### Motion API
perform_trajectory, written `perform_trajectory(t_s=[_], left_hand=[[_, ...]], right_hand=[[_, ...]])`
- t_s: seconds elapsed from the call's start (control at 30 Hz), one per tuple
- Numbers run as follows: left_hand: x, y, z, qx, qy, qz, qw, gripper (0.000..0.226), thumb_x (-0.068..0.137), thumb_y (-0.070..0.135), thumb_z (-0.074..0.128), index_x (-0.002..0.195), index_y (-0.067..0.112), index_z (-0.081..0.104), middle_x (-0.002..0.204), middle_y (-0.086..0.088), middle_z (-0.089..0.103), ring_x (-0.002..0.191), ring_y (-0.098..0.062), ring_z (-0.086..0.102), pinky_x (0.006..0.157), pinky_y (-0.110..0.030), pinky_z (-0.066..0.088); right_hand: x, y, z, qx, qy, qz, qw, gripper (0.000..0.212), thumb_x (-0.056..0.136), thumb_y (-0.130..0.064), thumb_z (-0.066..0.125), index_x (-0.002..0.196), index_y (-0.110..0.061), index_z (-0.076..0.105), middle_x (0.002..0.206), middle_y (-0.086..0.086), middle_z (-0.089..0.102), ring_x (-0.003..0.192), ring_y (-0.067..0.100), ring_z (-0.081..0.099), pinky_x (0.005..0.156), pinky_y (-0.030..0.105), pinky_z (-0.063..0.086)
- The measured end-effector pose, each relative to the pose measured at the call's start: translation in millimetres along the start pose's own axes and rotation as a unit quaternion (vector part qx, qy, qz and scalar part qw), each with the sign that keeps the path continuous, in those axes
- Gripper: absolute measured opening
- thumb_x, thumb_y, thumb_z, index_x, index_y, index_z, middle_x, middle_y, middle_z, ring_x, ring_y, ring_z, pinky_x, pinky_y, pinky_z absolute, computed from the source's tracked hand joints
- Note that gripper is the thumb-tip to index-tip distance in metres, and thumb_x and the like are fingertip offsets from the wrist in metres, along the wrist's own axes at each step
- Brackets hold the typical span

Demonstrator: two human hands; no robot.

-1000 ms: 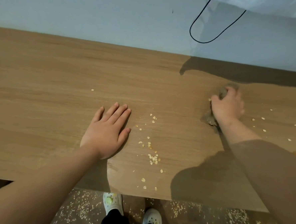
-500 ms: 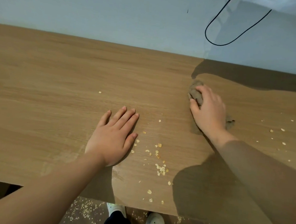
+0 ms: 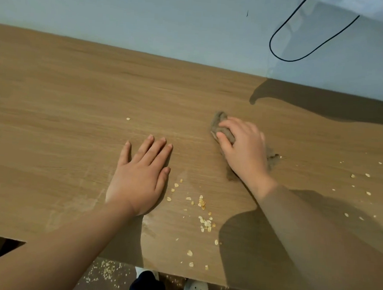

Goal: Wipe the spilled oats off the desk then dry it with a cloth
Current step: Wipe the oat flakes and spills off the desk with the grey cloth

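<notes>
A wooden desk fills the view. My right hand presses a crumpled grey-brown cloth onto the desk right of centre; most of the cloth is hidden under the palm. My left hand lies flat on the desk with fingers spread, holding nothing. Spilled oats are scattered between the two hands, down to the desk's near edge. More oat flakes lie to the right of my right arm, and a single flake sits above my left hand.
A pale wall runs along the desk's far edge, with a black cable loop hanging at the upper right. Below the near edge, oats cover the floor around white shoes.
My right hand has slid the cloth leftward across the desk, from the right side towards the centre. My left hand has stayed flat in place.
</notes>
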State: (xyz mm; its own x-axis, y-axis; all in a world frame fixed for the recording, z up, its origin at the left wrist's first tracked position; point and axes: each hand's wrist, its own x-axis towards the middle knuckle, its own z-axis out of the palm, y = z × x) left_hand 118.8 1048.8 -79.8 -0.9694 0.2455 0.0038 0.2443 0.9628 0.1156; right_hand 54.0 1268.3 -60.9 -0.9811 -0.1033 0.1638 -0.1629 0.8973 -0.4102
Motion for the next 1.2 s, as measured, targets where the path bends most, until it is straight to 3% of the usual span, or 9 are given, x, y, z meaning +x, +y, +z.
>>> perform_trajectory(t_s=[0.1,0.3,0.37,0.47,0.53,0.8,0.87,0.93,1.2], left_hand=[[-0.1,0.0,-0.8,-0.018,-0.002,-0.005,1.0,0.061,0.093,0.041,0.011,0.145,0.02,0.035,0.151,0.002,0.032,0.143,-0.017,0.02,0.113,-0.049,0.008],[0.2,-0.5,-2.4,-0.04,0.009,-0.024,0.999,0.065,0.089,0.04,0.007,0.144,0.023,0.037,0.15,0.006,0.034,0.143,-0.013,0.02,0.114,-0.045,0.007],[1.1,0.7,-2.9,-0.037,0.009,-0.027,0.999,0.068,0.087,0.042,0.003,0.145,0.024,0.033,0.152,0.008,0.029,0.144,-0.01,0.015,0.115,-0.042,0.003],[1.0,1.4,-3.0,-0.044,0.008,-0.027,0.999,0.07,0.086,0.042,0.002,0.145,0.025,0.033,0.153,0.008,0.029,0.144,-0.01,0.014,0.115,-0.043,0.003],[1.5,0.9,-3.1,-0.044,0.012,-0.026,0.999,0.069,0.086,0.042,0.003,0.145,0.024,0.035,0.152,0.007,0.031,0.144,-0.011,0.016,0.115,-0.043,0.004],[3.3,-3.1,-0.7,-0.051,0.016,-0.017,0.998,0.064,0.086,0.035,0.013,0.141,0.022,0.042,0.148,0.005,0.039,0.142,-0.013,0.023,0.114,-0.047,0.009],[2.9,-2.7,-0.7,-0.052,0.018,-0.017,0.998,0.062,0.087,0.033,0.015,0.141,0.023,0.041,0.149,0.005,0.038,0.142,-0.013,0.022,0.114,-0.046,0.008],[2.8,-1.8,-0.8,-0.057,0.023,-0.014,0.998,0.06,0.087,0.032,0.017,0.141,0.023,0.041,0.149,0.006,0.037,0.142,-0.013,0.021,0.114,-0.046,0.008],[-9.4,-7.6,-5.3,-0.062,-0.015,0.016,0.998,0.048,0.1,0.031,0.025,0.147,0.021,0.029,0.155,0.006,0.024,0.145,-0.012,0.01,0.116,-0.039,0.0]], right_hand=[[-1.7,-16.8,5.8,0.001,-0.03,-0.033,0.999,0.023,0.092,-0.041,0.049,0.107,-0.029,0.063,0.124,-0.011,0.058,0.116,0.016,0.047,0.091,0.03,0.028],[-101.3,-31.2,-3.5,0.036,-0.111,-0.253,0.96,0.029,0.085,-0.048,0.043,0.09,-0.035,0.069,0.105,-0.017,0.067,0.097,0.012,0.06,0.084,0.031,0.038],[-81.3,-19.6,-3.2,0.016,-0.079,-0.242,0.967,0.028,0.087,-0.045,0.045,0.094,-0.032,0.069,0.107,-0.014,0.067,0.098,0.014,0.06,0.086,0.033,0.041],[-25.4,-14.0,-0.8,0.014,-0.03,-0.069,0.997,0.023,0.091,-0.04,0.051,0.105,-0.029,0.065,0.121,-0.011,0.061,0.11,0.018,0.05,0.087,0.032,0.032],[-6.3,-19.7,9.0,-0.023,-0.016,-0.028,0.999,0.022,0.092,-0.041,0.049,0.108,-0.031,0.061,0.123,-0.014,0.058,0.112,0.017,0.046,0.084,0.032,0.029],[-109.6,-47.4,-1.4,0.032,-0.151,-0.252,0.955,0.028,0.086,-0.043,0.045,0.101,-0.034,0.067,0.112,-0.016,0.064,0.1,0.013,0.055,0.084,0.03,0.033],[-98.7,-38.5,-8.2,0.036,-0.158,-0.204,0.966,0.03,0.088,-0.043,0.048,0.111,-0.032,0.063,0.117,-0.014,0.061,0.105,0.008,0.049,0.092,0.032,0.032],[-81.7,-22.0,-16.2,0.054,-0.132,-0.054,0.988,0.035,0.09,-0.041,0.051,0.123,-0.031,0.055,0.125,-0.012,0.056,0.112,0.006,0.04,0.099,0.032,0.027],[-132.6,-9.5,-18.8,-0.041,0.068,0.198,0.977,0.037,0.09,-0.037,0.05,0.122,-0.021,0.058,0.123,-0.003,0.06,0.112,0.024,0.048,0.086,0.032,0.03]])
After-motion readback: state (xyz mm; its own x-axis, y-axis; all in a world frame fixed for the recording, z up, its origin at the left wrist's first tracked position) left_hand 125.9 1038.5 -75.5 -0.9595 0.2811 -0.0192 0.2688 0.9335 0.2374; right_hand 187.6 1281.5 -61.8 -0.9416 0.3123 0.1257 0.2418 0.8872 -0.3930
